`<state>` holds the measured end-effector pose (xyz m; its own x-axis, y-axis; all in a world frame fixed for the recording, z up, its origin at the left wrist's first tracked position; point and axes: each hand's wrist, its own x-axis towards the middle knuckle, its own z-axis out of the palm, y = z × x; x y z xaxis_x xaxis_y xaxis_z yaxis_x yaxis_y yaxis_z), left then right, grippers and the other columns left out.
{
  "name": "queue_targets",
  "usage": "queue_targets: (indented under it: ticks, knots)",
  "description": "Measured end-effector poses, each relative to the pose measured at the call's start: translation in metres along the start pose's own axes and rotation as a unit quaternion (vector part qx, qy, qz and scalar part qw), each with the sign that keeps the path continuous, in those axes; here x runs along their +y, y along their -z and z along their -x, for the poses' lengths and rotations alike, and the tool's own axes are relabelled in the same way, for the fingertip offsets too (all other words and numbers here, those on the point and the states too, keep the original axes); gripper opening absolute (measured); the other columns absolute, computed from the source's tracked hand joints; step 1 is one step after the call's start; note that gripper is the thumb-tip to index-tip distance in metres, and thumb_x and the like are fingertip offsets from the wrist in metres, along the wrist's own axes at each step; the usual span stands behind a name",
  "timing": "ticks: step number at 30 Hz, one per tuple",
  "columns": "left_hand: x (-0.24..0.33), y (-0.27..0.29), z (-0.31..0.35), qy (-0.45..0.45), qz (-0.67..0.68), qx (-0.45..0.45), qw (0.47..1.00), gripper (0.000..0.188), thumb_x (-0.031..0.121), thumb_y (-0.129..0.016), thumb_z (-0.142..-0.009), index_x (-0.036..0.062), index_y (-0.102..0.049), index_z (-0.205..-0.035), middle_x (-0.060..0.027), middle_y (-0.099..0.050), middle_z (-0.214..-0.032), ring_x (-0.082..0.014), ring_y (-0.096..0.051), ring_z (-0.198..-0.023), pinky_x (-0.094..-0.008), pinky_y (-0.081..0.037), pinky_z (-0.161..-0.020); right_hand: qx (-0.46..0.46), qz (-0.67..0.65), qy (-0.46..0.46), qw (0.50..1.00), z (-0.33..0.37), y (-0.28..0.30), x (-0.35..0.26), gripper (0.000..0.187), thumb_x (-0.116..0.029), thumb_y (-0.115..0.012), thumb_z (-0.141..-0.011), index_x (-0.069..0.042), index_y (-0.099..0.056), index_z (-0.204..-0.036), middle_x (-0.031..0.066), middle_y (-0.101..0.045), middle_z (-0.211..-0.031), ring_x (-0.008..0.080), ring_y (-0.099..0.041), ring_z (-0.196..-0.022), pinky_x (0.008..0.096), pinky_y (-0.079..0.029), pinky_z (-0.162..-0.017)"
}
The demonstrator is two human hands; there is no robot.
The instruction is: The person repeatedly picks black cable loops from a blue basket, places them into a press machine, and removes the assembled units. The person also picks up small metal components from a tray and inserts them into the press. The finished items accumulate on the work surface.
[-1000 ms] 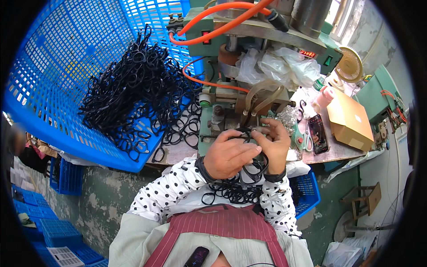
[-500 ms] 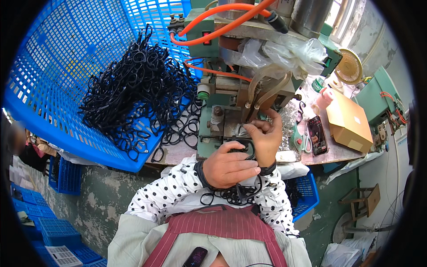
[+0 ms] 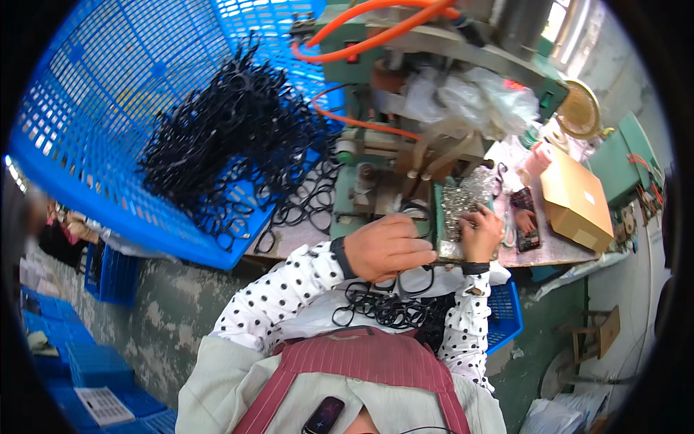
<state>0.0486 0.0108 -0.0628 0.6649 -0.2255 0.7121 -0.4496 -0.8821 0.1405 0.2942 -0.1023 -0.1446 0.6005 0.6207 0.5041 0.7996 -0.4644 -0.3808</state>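
Observation:
My left hand (image 3: 390, 247) is closed in front of the machine, its fingers bent around a thin black looped piece. One black loop (image 3: 417, 282) hangs out below those fingers. To the right, my right hand (image 3: 482, 233) dips to a tray of small shiny metal pieces (image 3: 463, 199); its fingertips are pinched together. Whether a metal piece sits between them is too small to see. Another black loop (image 3: 416, 208) shows at the machine's work spot, just beyond my left hand. In my lap lies a bunch of similar black looped pieces (image 3: 383, 304).
A large blue basket (image 3: 137, 242) with a heap of black loops (image 3: 224, 130) leans at the left. The green machine (image 3: 347, 213) with orange hoses stands ahead. A phone (image 3: 525, 224), a cardboard box (image 3: 578, 202) and a pink spool (image 3: 538, 159) lie right of the metal pieces.
My right hand has left the machine's work spot and moved right to the metal pieces. My left hand has shifted slightly right, and the whole view has swung a little.

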Motion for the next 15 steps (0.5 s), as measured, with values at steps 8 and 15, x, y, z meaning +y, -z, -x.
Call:
queue_targets:
  ticks: [8, 15]
  knots:
    - [0.036, 0.002, 0.030, 0.135, -0.182, 0.070, 0.972, 0.051, 0.022, -0.068, -0.075, 0.0240, -0.059, -0.126, -0.0021, -0.052, -0.139, -0.0229, -0.049, -0.120, -0.0490, -0.027, -0.106, 0.073, -0.144, -0.046, 0.986, 0.001, -0.004, 0.016, 0.007, -0.016, -0.071, -0.083, -0.010, -0.068, -0.085, 0.0049, -0.066, -0.086, 0.0234, -0.058, -0.083, 0.0369, -0.043, -0.079]
    - [0.075, 0.021, 0.200, 0.510, -0.440, 0.014, 0.739, 0.057, 0.026, -0.072, -0.078, 0.0112, -0.054, -0.130, -0.0086, -0.050, -0.131, -0.0295, -0.046, -0.114, -0.0463, -0.032, -0.096, 0.110, -0.213, -0.101, 0.965, 0.005, -0.011, 0.016, 0.011, -0.016, -0.072, -0.084, -0.009, -0.072, -0.093, 0.0058, -0.066, -0.085, 0.0214, -0.061, -0.080, 0.0336, -0.047, -0.075]
